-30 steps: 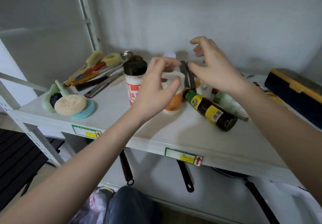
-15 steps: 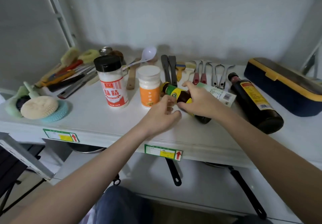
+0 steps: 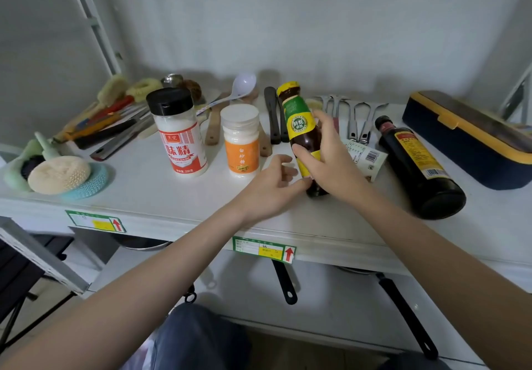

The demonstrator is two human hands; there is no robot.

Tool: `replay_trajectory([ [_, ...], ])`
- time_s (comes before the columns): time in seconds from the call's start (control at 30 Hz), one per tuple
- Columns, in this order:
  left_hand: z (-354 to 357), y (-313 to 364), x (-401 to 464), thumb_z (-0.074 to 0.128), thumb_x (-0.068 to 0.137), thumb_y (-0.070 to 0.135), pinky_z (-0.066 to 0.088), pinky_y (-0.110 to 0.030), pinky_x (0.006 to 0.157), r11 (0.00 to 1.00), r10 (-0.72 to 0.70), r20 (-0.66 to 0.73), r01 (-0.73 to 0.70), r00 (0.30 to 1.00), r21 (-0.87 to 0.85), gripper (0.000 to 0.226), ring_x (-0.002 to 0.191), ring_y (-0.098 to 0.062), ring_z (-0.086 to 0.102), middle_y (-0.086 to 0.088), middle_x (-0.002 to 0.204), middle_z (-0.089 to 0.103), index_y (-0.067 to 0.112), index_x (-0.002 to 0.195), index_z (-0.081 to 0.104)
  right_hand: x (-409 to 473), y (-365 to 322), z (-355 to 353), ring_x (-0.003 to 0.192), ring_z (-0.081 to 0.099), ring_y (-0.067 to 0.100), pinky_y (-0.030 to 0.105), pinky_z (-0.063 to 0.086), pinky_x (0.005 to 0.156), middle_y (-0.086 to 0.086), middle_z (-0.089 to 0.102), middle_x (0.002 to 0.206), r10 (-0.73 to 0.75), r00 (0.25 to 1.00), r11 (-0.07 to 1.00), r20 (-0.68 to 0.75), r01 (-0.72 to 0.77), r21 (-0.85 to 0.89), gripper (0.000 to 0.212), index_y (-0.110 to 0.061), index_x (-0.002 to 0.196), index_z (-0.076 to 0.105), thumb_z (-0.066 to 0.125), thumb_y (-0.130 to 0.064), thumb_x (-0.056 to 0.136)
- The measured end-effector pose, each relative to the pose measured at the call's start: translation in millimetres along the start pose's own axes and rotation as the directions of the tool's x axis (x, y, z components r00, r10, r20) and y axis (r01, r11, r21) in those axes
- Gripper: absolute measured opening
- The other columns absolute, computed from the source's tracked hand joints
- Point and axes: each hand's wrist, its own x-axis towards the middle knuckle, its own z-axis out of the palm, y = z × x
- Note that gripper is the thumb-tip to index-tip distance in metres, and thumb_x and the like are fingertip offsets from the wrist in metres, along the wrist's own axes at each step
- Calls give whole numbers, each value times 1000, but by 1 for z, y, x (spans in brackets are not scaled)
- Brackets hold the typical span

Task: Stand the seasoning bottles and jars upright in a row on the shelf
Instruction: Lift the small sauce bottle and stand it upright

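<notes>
While two jars are already standing upright on the white metal shelf [image 3: 138, 188], the head view is showing the third container being set on its base. The right hand [image 3: 328, 165] is wrapping around the lower body of the dark glass sauce bottle with the green and yellow label [image 3: 299, 128], fingers closed on it, and the bottle is leaning only slightly, its bottom touching or nearly touching the shelf. The left hand [image 3: 273, 185] is sitting loosely curled and holding nothing, its fingertips at the bottle's base, apparently steadying it.

Just to the left, the small white jar with the orange label [image 3: 241, 142] is standing next to the taller clear shaker with the black cap and red label [image 3: 178, 130], so the row is forming from the left. To the right, the large dark soy sauce bottle with the red and yellow label [image 3: 417, 165] is lying on its side, and a pale bottle with a white barcode label [image 3: 365, 156] is lying partly hidden behind the right hand.

By my reading, the step in hand is straightening this bottle beside the orange jar. The next move is calling for a vertical settle, a careful release so it is not toppling, then a reach for the bottles lying down.
</notes>
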Motion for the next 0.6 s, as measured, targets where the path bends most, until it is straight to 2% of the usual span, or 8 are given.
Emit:
replay_trajectory([
  [0.1,6,6,0,64,74,47,51,-36,94,999,45,26,-45,999,-20,71,109,-11,61,2,119,63,21,133,34,-2,-8,-4,126,44,19,45,40,106,7,43,136,0,1000,990,-5,1,144,72,-23,140,22,60,-24,79],
  [0.2,12,10,3,65,80,39,54,-37,89,996,80,-22,-81,997,-26,58,101,-10,64,3,110,65,18,127,38,-4,-14,-10,124,48,20,46,42,104,7,46,133,9,1000,977,6,-10,211,74,-28,137,23,62,-23,74],
  [0.33,16,13,8,69,82,28,54,-24,85,993,116,-88,-116,989,-3,56,100,-8,63,3,114,63,19,128,40,-4,-17,-27,95,63,15,42,53,89,2,62,104,28,999,981,27,-32,193,55,-25,119,36,64,-7,75],
  [0.4,18,14,10,71,80,24,51,-12,77,991,133,-111,-132,985,11,53,93,-1,61,6,110,62,20,124,42,-2,-20,-32,94,64,15,43,53,87,2,63,101,8,998,987,63,-17,158,51,-18,119,39,64,-8,76],
  [0.47,19,15,12,73,79,23,49,-6,70,991,137,-125,-135,983,25,53,88,3,58,8,107,60,20,123,42,1,-23,-37,97,63,14,42,53,90,0,62,103,-5,997,988,78,-8,156,48,-19,118,40,64,-11,77],
  [0.53,20,15,14,75,77,25,47,-4,69,990,141,-144,-137,980,35,57,89,1,56,8,110,58,20,124,43,4,-27,-43,98,61,5,32,52,90,-12,60,104,-5,998,981,63,-7,192,51,-28,120,38,65,-15,79],
  [0.6,20,15,14,75,76,27,43,2,69,989,145,-145,-142,979,31,60,94,-2,55,8,114,57,20,126,43,9,-32,-52,100,55,1,25,49,88,-14,56,106,-8,1000,985,19,4,172,57,-29,129,35,66,-22,82],
])
